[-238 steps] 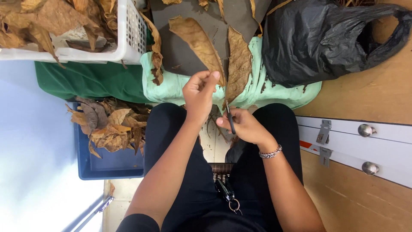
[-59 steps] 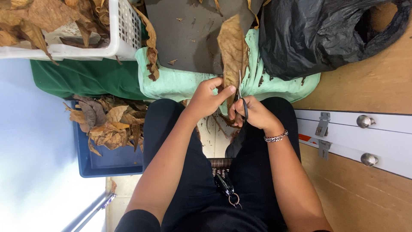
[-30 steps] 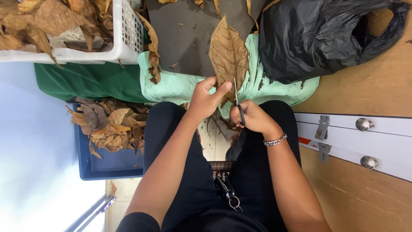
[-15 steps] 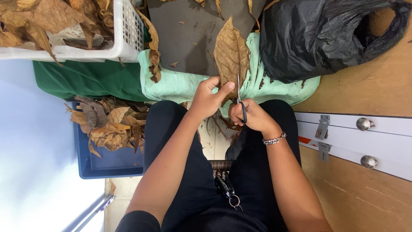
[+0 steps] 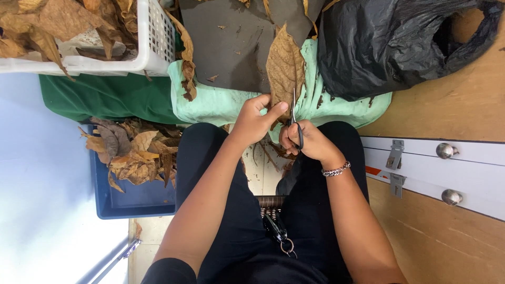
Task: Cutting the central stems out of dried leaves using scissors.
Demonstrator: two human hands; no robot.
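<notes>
Now the left hand pinches the dried brown leaf, whose long axis runs toward 12 o'clock over the mint cloth, while the right hand grips small scissors just at its 3 o'clock side.

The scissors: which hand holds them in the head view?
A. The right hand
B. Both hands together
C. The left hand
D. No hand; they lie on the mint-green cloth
A. The right hand, the one with the chain bracelet, has its fingers through the handles of the scissors, whose blades point up along the dry brown leaf; the left hand pinches the leaf's lower edge instead.
</notes>
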